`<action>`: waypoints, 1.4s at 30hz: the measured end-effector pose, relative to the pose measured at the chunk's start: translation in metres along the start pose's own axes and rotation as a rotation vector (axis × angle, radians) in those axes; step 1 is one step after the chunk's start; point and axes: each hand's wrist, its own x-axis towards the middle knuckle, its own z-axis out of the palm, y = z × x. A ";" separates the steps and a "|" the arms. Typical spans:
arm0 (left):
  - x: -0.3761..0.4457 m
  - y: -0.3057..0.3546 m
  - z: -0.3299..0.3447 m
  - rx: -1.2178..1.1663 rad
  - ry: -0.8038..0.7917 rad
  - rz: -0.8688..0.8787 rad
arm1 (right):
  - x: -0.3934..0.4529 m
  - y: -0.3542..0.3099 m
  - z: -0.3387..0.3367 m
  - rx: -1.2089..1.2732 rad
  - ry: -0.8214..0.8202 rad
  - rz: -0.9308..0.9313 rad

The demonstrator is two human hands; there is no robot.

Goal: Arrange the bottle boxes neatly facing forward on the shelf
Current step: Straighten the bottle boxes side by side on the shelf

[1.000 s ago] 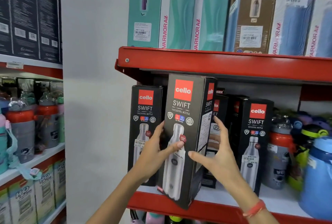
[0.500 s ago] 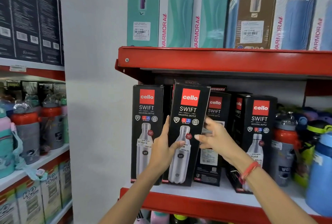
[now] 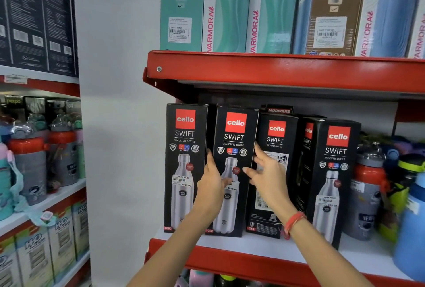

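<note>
Several black Cello Swift bottle boxes stand in a row on the white shelf [image 3: 257,246] with its red front lip. The leftmost box [image 3: 184,130] faces forward. Beside it the second box [image 3: 235,135] stands upright and faces forward. My left hand [image 3: 212,187] grips its left edge, thumb on the front. My right hand [image 3: 266,176] has its fingers spread at that box's right edge, thumb tip touching the front. The third box [image 3: 276,135] shows a printed side panel and sits further back. A fourth box [image 3: 334,148] at the right stands turned at an angle.
Loose bottles [image 3: 368,190] with red and grey lids crowd the shelf's right end, beside a blue jug [image 3: 411,229]. A red shelf [image 3: 276,73] above carries tall Varmora boxes [image 3: 227,8]. A white pillar [image 3: 119,125] stands at left, with more shelving [image 3: 39,206] beyond it.
The second box went from tilted out in front of the shelf to upright in the row beside the leftmost box. My right hand's fingers have loosened and spread.
</note>
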 end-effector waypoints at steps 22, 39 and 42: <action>-0.016 0.018 0.000 0.447 0.352 0.396 | -0.012 0.012 -0.003 -0.568 0.386 -0.089; -0.035 0.029 0.010 0.067 0.198 0.465 | -0.016 0.026 -0.027 -0.285 0.284 0.087; -0.038 0.037 0.014 -0.101 0.144 0.379 | -0.024 0.019 -0.047 -0.255 0.238 0.013</action>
